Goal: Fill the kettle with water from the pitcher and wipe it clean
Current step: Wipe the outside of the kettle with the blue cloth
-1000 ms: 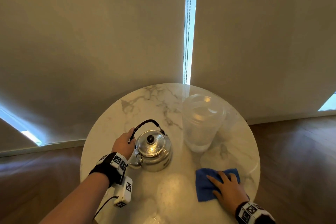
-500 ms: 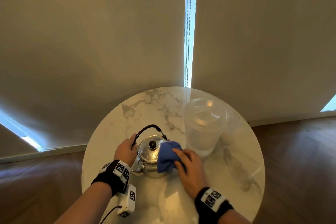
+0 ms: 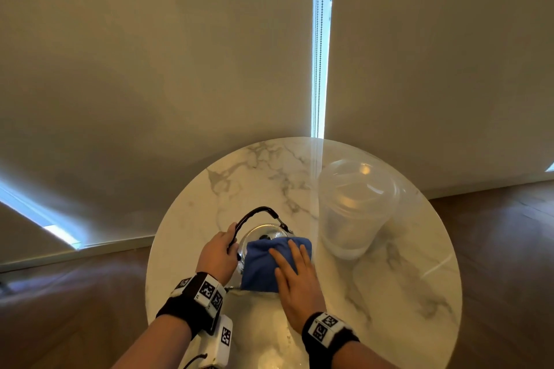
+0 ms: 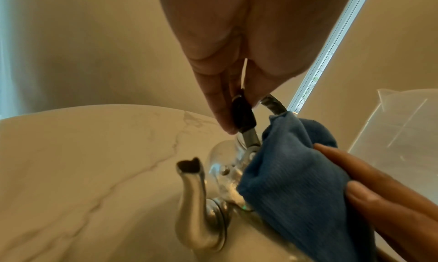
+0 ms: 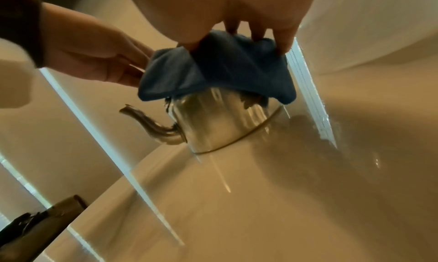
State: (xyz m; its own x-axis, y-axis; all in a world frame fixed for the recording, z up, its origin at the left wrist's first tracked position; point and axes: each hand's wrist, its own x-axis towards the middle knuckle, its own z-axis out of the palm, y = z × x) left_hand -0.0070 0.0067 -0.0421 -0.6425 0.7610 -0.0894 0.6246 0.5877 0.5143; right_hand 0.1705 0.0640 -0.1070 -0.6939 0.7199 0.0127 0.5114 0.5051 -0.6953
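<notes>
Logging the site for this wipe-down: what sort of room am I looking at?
Probably a home living or dining corner: a round marble table, drawn roller blinds with a bead chain, and wood flooring.

The kettle (image 5: 220, 123) is seen to be polished metal, mirror-bright, with a duller brushed-looking spout (image 4: 193, 196); its handle (image 3: 257, 214) is covered in glossy black material. A soft, finely ribbed blue cloth (image 3: 263, 266), matt in finish, is draped over it. The pitcher (image 3: 353, 210) on the right is made of cloudy translucent plastic. The round table (image 3: 398, 293) is topped with glossy, grey-veined white marble. Dark wood flooring (image 3: 509, 249) with a low sheen is shown beyond.
</notes>
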